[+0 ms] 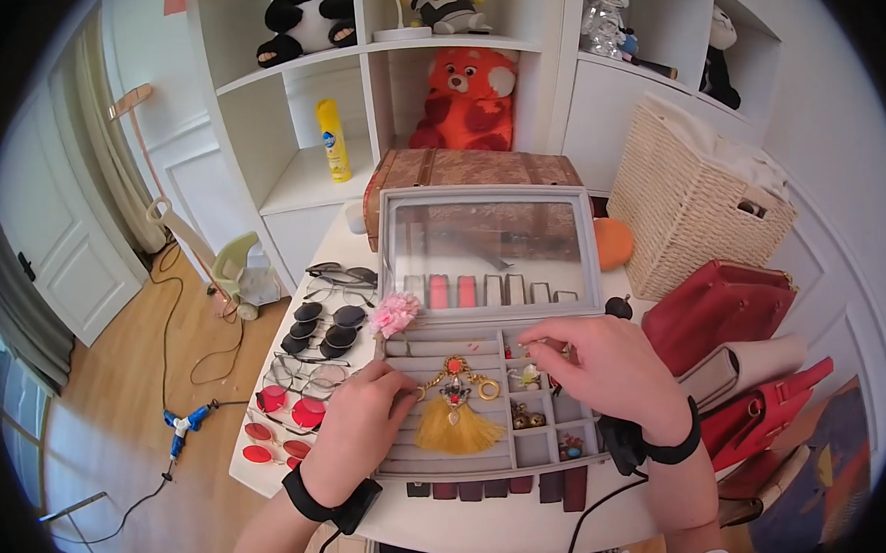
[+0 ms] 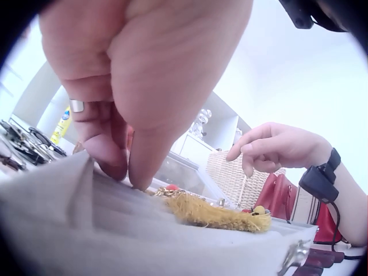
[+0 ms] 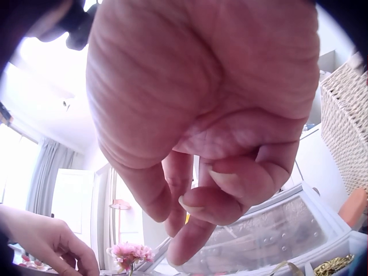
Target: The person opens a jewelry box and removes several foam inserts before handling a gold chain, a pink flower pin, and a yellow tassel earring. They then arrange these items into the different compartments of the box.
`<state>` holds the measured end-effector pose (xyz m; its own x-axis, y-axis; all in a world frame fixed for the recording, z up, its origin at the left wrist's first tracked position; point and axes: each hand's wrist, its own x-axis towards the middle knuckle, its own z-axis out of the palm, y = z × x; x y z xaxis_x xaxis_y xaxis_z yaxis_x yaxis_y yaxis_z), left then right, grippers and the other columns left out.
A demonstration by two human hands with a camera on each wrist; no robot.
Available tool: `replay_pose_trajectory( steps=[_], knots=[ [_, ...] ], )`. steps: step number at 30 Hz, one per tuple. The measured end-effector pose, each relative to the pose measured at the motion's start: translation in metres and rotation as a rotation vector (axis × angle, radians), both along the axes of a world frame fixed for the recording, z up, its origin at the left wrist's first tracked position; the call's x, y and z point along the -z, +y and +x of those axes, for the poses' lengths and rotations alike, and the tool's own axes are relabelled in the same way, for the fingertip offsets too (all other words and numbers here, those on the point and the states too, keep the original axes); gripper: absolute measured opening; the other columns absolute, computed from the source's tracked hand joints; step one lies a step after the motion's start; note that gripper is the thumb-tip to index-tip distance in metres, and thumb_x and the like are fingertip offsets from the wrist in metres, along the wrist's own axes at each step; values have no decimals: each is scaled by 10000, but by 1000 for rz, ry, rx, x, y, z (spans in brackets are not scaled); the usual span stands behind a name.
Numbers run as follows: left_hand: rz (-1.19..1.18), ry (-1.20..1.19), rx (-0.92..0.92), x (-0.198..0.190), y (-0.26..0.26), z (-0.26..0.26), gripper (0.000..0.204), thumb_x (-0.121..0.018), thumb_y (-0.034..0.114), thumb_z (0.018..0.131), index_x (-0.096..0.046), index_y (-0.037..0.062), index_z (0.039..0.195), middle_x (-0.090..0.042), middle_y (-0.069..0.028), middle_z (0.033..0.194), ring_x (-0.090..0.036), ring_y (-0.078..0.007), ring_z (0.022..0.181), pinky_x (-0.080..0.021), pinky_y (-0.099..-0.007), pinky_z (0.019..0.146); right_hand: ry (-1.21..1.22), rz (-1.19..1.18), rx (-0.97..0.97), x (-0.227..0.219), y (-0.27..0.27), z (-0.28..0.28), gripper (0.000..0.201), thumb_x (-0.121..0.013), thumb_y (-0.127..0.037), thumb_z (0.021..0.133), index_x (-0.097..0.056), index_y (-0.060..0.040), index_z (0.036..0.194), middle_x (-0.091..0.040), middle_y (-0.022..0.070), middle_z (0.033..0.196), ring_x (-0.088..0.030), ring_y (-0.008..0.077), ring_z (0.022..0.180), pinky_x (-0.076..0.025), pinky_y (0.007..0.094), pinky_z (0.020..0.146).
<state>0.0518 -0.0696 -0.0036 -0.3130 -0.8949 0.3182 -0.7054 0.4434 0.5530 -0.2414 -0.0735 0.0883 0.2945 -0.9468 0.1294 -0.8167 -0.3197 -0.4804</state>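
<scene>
A jewelry box lies with its windowed lid raised. Across its padded rolls is a tassel necklace with a gold chain, red stones and a yellow fringe. My left hand pinches the left end of the chain, thumb and fingertips low against the rolls in the left wrist view. My right hand hovers over the small compartments on the right side, its fingers loosely bent. Nothing shows between them in the right wrist view. Small earrings and gold trinkets sit in these compartments.
Several sunglasses cover the table's left side. A pink flower stands by the box's back left corner. Behind the lid is a brown trunk; a woven basket and red handbags are at right.
</scene>
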Motion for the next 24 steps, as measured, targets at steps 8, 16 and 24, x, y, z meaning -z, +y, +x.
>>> replay_pose_trajectory(
  steps=[8,16,24],
  knots=[
    [-35,10,26,3,-3,1,150,-753,33,916,-756,6,1063,-664,-160,1022,-702,-349,862,-581,-420,789,97,-9,-212,30,-11,-4,276,-684,-204,987,-769,-118,1235,-769,96,963,-739,276,837,-570,381,742],
    [-38,-28,60,3,-7,3,153,-744,65,931,-746,-3,1067,-658,-171,1012,-697,-382,893,-581,-445,812,179,6,-371,48,-14,6,318,-618,-119,1017,-722,-86,1316,-680,142,1066,-685,348,1035,-558,439,899],
    [-5,-95,183,-26,-19,-18,195,-722,101,954,-728,5,1123,-682,-166,1048,-708,-383,939,-581,-447,833,223,0,-290,53,-12,12,320,-631,-161,1014,-727,-102,1313,-707,152,1054,-708,354,1005,-570,449,874]
  ],
)
